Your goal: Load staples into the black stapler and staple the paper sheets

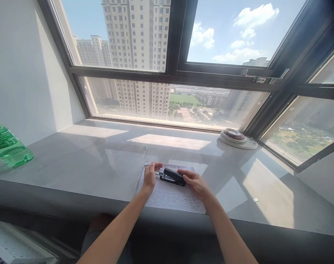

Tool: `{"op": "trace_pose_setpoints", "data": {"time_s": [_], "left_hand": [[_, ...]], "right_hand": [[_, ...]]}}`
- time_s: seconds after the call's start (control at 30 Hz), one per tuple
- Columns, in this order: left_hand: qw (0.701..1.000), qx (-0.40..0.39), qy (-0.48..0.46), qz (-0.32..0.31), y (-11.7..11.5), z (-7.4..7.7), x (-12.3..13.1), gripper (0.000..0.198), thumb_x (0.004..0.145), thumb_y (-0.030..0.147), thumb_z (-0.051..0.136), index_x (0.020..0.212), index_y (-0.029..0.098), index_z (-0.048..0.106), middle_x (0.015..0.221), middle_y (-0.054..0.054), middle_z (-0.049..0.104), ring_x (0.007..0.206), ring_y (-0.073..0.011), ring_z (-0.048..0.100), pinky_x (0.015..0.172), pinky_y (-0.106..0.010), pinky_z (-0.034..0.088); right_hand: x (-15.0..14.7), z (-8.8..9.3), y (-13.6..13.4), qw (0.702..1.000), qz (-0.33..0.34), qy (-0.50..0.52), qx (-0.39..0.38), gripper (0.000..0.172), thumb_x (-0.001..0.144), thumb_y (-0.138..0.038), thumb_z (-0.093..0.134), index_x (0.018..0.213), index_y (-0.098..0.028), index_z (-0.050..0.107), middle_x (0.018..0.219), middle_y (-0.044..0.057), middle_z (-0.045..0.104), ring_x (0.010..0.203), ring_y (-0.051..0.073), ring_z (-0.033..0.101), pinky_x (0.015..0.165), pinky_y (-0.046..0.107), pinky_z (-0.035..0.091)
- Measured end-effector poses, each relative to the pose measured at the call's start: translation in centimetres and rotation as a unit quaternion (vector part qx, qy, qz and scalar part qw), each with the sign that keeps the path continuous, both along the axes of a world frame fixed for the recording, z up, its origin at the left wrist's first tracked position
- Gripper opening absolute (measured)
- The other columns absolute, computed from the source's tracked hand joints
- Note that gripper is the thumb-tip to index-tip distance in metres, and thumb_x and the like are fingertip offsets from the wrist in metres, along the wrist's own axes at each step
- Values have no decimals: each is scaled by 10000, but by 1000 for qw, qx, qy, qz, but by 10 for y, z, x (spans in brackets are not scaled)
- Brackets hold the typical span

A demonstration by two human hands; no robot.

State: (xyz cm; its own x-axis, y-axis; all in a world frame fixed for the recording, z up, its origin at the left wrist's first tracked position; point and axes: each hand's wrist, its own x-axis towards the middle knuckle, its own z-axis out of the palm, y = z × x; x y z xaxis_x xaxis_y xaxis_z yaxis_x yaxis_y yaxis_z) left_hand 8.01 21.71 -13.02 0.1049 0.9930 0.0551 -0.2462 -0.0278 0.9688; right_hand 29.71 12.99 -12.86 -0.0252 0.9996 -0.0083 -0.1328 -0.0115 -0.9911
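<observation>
Black stapler (174,177), over printed sheet (175,200), front edge of windowsill (81,172). Right hand (194,181): fingers clamped on stapler, presumably steadying it. Left hand (149,178): at silver tip (159,173), finger closure indeterminable.

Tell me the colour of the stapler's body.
The stapler is black, best seen in the head view, the only one here.

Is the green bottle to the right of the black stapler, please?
No: the green bottle sits at the left edge, the black stapler near the middle.
</observation>
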Motion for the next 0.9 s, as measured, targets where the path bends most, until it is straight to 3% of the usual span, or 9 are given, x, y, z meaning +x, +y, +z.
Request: {"op": "trace_pose_setpoints", "data": {"time_s": [0.17, 0.27, 0.37, 0.43, 0.53, 0.63, 0.73, 0.8, 0.9], "left_hand": [[1000, 6, 3, 4, 1, 0, -1, 469, 967, 472, 450, 901, 133, 768, 996, -151, 779, 996, -266, 725, 1006, -455, 525], [1000, -1, -16, -3, 3, -2, -2, 427, 957, 456, 476, 924, 131, 751, 1024, -148, 772, 1019, -263, 719, 1024, -459, 517], [998, -20, -55, -9, 4, -5, -6, 383, 962, 444, 499, 978, 137, 728, 1114, -149, 751, 1096, -258, 700, 1075, -460, 493], [996, -32, -78, -13, 5, -6, -8, 358, 979, 446, 503, 1046, 158, 704, 1202, -142, 722, 1163, -253, 677, 1102, -453, 480], [988, -70, -135, -23, 6, -5, -10, 305, 997, 438, 500, 1086, 185, 645, 1271, -143, 690, 1177, -250, 676, 1088, -451, 506], [972, -117, -200, -43, 9, -3, -10, 268, 1001, 410, 489, 1069, 178, 604, 1253, -161, 703, 1102, -242, 708, 1080, -463, 515], [963, -145, -217, -65, 12, -4, -9, 236, 991, 371, 503, 1038, 169, 614, 1196, -154, 728, 1098, -241, 711, 1113, -466, 489], [965, -144, -203, -78, 14, -7, -9, 177, 963, 324, 556, 1001, 169, 633, 1154, -143, 740, 1142, -251, 697, 1137, -460, 473], [971, -121, -195, -72, 16, -11, -10, 94, 920, 196, 612, 997, 164, 655, 1153, -134, 734, 1203, -244, 671, 1170, -426, 455]], "right_hand": [[-10, 15, -3, 990, 2, -130, 53, 606, 841, -621, 707, 1292, -217, 699, 1343, 121, 682, 1263, 322, 618, 1055, 456, 496], [-22, 21, -2, 959, -11, -268, 94, 545, 802, -457, 761, 1278, -200, 698, 1219, 98, 739, 1142, 314, 674, 990, 437, 531], [-34, 19, 0, 926, -57, -352, 125, 341, 802, -292, 718, 1130, -203, 750, 1013, 52, 783, 954, 279, 721, 872, 389, 570], [-40, 16, 0, 897, -97, -393, 178, 304, 841, -208, 653, 1130, -217, 746, 1041, 57, 781, 973, 279, 724, 850, 386, 581], [-49, 16, 0, 802, -142, -489, 312, 428, 911, -50, 487, 1236, -226, 703, 1203, 88, 745, 1182, 293, 663, 987, 474, 543], [-57, 20, 0, 682, -116, -592, 413, 508, 941, 26, 417, 1322, -210, 656, 1298, 111, 704, 1324, 289, 576, 1092, 511, 478], [-64, 23, 2, 622, -96, -636, 446, 471, 960, 6, 455, 1340, -197, 644, 1294, 125, 703, 1324, 284, 580, 1088, 472, 498], [-67, 22, 3, 626, -100, -629, 449, 461, 962, 0, 452, 1323, -200, 657, 1277, 121, 712, 1301, 282, 599, 1076, 469, 508], [-66, 20, 0, 700, -172, -560, 408, 465, 946, -12, 430, 1273, -218, 690, 1229, 113, 734, 1249, 295, 628, 1047, 510, 515]]}}
